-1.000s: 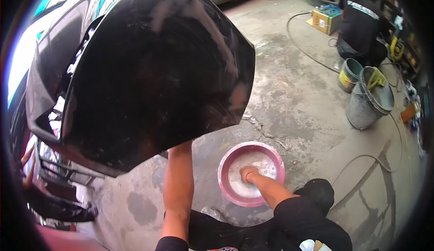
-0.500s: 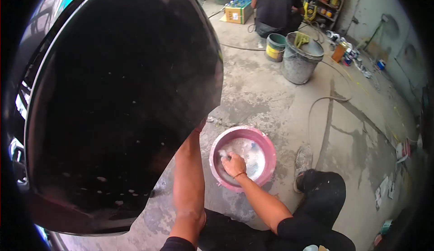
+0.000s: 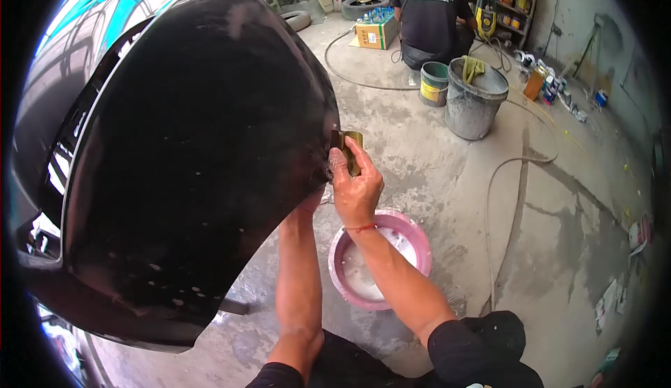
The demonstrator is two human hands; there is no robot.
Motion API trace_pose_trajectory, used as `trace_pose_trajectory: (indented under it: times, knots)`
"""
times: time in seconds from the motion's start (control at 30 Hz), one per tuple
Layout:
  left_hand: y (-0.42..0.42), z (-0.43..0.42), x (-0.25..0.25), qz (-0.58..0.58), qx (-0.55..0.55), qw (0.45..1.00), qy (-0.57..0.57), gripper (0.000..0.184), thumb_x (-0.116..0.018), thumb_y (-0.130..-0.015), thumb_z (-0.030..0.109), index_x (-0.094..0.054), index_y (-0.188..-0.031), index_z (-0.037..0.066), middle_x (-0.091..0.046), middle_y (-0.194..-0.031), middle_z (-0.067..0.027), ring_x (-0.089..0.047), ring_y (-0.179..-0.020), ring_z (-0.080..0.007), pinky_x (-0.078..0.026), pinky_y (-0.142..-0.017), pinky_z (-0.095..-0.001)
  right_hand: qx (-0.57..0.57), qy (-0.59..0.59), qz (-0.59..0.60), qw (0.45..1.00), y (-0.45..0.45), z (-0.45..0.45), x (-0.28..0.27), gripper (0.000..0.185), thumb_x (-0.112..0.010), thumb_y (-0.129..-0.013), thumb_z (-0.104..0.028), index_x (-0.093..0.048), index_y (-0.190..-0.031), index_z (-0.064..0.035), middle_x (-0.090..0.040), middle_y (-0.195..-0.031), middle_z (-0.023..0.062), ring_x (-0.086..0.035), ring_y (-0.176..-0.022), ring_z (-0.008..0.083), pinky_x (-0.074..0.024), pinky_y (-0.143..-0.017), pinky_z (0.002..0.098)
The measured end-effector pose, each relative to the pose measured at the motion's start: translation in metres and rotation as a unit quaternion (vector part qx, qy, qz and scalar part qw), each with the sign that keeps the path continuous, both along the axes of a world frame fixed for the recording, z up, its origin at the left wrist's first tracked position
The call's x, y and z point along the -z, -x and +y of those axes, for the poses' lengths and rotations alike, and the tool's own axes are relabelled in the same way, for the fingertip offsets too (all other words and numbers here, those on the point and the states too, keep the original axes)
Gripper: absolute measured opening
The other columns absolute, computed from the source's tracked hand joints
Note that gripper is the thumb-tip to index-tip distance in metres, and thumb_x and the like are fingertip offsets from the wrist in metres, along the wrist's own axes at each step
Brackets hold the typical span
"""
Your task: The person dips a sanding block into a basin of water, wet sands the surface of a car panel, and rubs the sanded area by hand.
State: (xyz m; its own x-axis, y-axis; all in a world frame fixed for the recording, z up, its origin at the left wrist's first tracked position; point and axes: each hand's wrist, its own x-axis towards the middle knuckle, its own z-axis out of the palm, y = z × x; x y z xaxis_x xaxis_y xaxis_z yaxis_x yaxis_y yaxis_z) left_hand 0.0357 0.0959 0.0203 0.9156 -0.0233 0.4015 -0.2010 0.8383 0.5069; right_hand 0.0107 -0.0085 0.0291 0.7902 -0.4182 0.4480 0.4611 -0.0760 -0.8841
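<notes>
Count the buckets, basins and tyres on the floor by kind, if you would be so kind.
Buckets: 2, the large grey bucket and the smaller green-and-yellow bucket
Basins: 1, the pink basin
Tyres: 2, the farther tyre and the tyre to its left
Total: 5

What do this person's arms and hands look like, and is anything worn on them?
Both hands are bare: the right hand shows no glove, nor does the visible part of the left hand. A thin red band circles the right wrist. Black sleeves leave the forearms uncovered.
</notes>
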Motion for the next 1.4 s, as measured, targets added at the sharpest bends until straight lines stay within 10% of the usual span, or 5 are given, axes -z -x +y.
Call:
trace_pose_trajectory:
  times: [0.3,0.37,0.77,1.07,1.4]
  knots:
    - [-0.001,-0.003,0.005,-0.098,0.088,0.991,-0.023,0.058,-0.056,-0.099,0.035,-0.045,-0.146,0.002,-0.051,-0.145,-0.0198,-0.055,-0.128,-0.0376,-0.044,-0.111,-0.0507,-0.018,0.153,-0.146,0.977,0.036,-0.005,-0.003,0.034,-0.070,-0.092,-0.016,-0.069,-0.119,0.0036,-0.066,-0.094,0.0244,-0.067,-0.086,0.0375,-0.0518,-0.073,0.0415]
    - [-0.001,-0.006,0.006,-0.096,-0.041,0.986,-0.132,0.061,-0.055,-0.099,0.037,-0.042,-0.148,0.002,-0.049,-0.146,-0.0197,-0.053,-0.130,-0.0385,-0.043,-0.112,-0.0515,-0.076,0.005,0.096,0.992,0.000,-0.012,-0.002,0.033,-0.072,-0.089,-0.016,-0.070,-0.116,0.0026,-0.067,-0.095,0.0232,-0.067,-0.089,0.0382,-0.0528,-0.077,0.0405]
    - [0.003,0.005,0.020,-0.126,-0.008,0.990,-0.064,0.056,-0.054,-0.099,0.040,-0.050,-0.141,0.002,-0.057,-0.138,-0.0183,-0.060,-0.121,-0.0312,-0.049,-0.106,-0.0461,-0.049,0.087,-0.094,0.991,0.051,0.002,-0.017,0.032,-0.070,-0.092,-0.016,-0.070,-0.115,0.0060,-0.069,-0.100,0.0241,-0.069,-0.090,0.0333,-0.0521,-0.078,0.0385]
    - [-0.018,0.020,0.068,-0.119,0.136,0.984,0.009,0.050,-0.048,-0.103,0.035,-0.045,-0.145,0.008,-0.051,-0.146,-0.0142,-0.052,-0.132,-0.0271,-0.041,-0.113,-0.0417,-0.073,0.057,0.006,0.996,0.039,-0.008,-0.018,0.037,-0.074,-0.090,-0.018,-0.069,-0.118,0.0062,-0.072,-0.099,0.0201,-0.070,-0.091,0.0248,-0.0523,-0.083,0.0357]
    - [0.000,0.008,0.020,-0.071,0.026,0.997,-0.012,0.057,-0.053,-0.100,0.037,-0.045,-0.145,0.005,-0.052,-0.145,-0.0149,-0.054,-0.130,-0.0302,-0.043,-0.111,-0.0444,-0.123,-0.052,0.046,0.990,0.003,-0.011,-0.015,0.035,-0.073,-0.091,-0.014,-0.068,-0.118,0.0070,-0.072,-0.090,0.0159,-0.068,-0.084,0.0165,-0.0520,-0.078,0.0318]
